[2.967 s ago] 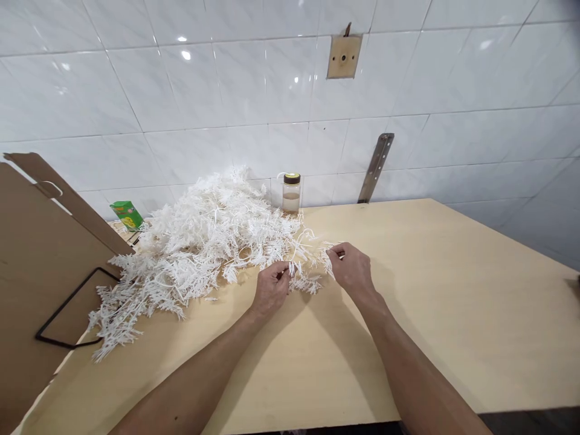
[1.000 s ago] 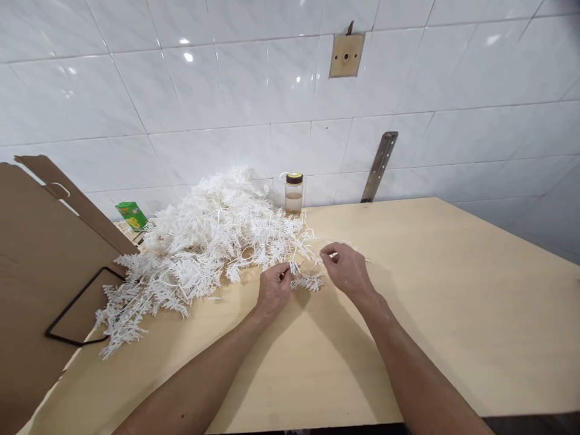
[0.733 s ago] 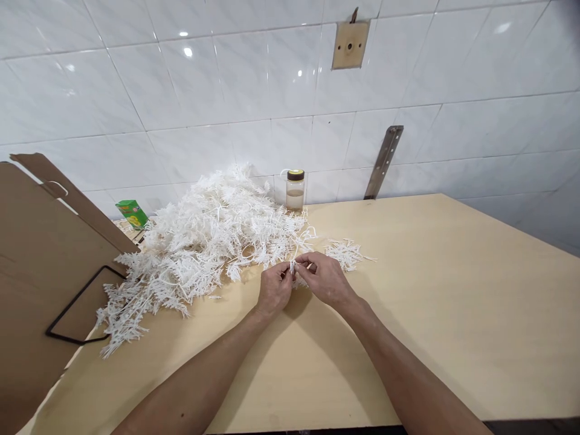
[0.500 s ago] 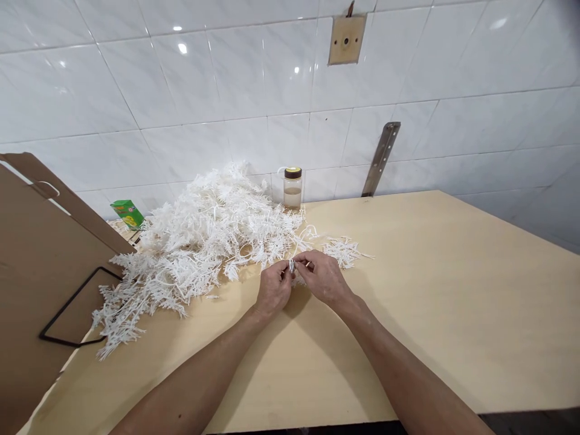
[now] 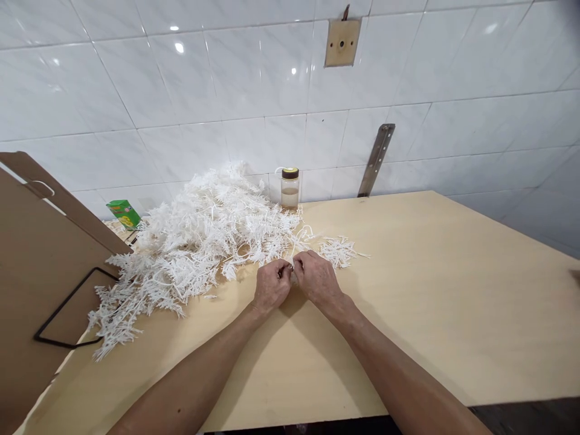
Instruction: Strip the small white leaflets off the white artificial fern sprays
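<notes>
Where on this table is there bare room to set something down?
The widest bare stretch of the pale wooden tabletop lies right of the right hand and the small white sprig cluster. A smaller patch lies between the forearms. The left is crowded: a heap of white feathery sprigs spreads from the brown cardboard panel towards the left hand.

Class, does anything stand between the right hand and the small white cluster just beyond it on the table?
Nothing visible does. The right hand is just in front of the small white cluster; the bottle stands farther back, near the tiled wall.
</notes>
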{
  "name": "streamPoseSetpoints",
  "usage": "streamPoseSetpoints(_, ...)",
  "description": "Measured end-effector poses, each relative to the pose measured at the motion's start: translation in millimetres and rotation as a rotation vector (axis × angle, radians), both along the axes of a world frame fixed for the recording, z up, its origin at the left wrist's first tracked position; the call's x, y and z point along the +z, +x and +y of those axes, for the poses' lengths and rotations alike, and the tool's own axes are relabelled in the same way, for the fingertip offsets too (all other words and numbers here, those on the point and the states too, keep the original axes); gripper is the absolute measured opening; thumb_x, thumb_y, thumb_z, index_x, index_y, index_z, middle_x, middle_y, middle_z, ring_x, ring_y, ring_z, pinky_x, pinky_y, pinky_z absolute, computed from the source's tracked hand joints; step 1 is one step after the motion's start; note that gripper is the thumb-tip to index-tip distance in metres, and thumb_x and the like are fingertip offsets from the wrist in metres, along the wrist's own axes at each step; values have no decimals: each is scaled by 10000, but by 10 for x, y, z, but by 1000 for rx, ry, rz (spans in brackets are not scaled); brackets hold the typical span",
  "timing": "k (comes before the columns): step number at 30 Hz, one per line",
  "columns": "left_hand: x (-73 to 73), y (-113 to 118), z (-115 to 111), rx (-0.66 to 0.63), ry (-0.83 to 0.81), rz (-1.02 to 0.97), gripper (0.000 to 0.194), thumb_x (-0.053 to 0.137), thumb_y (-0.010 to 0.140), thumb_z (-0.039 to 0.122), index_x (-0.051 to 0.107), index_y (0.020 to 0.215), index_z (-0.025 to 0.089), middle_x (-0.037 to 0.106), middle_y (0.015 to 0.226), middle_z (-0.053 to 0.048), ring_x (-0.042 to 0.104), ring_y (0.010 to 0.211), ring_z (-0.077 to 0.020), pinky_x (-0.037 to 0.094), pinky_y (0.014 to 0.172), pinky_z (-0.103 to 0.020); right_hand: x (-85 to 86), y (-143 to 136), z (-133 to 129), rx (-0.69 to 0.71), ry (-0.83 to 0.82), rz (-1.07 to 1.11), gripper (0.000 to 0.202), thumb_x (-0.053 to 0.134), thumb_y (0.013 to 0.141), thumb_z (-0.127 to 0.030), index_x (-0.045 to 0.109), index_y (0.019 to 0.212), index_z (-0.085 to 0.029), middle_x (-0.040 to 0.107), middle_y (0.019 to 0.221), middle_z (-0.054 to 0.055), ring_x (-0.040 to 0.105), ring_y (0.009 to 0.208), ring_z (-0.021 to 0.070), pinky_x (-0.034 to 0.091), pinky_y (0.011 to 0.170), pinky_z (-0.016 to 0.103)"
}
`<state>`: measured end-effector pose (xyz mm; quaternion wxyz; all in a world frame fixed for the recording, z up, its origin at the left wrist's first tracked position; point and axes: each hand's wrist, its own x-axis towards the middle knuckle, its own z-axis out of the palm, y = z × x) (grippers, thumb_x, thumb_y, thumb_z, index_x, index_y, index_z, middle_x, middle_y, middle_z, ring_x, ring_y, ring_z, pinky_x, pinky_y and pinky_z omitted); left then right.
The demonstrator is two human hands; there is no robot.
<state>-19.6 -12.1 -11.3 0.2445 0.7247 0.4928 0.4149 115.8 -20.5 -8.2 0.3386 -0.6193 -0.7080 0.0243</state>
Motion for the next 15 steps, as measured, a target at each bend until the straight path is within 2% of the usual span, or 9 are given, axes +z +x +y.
streamPoseSetpoints(6,-1,-72,50,15,21,-44,225,475,874,286,636,761,175,602,649,-3,486,576,-116,359,582,-237,-6,16,4,113,64,150,175,513,888,-188,687,875,-194,692,852,41,605,768,161,423,723,266)
streamPoseSetpoints(15,5,-119,70,-91,44,35,302,455,893,321,489,628,180,435,550,40,388,535,-96,302,550,-236,-29,54,14,143,133,188,197,502,890,-168,696,874,-194,696,859,47,618,795,171,449,762,282)
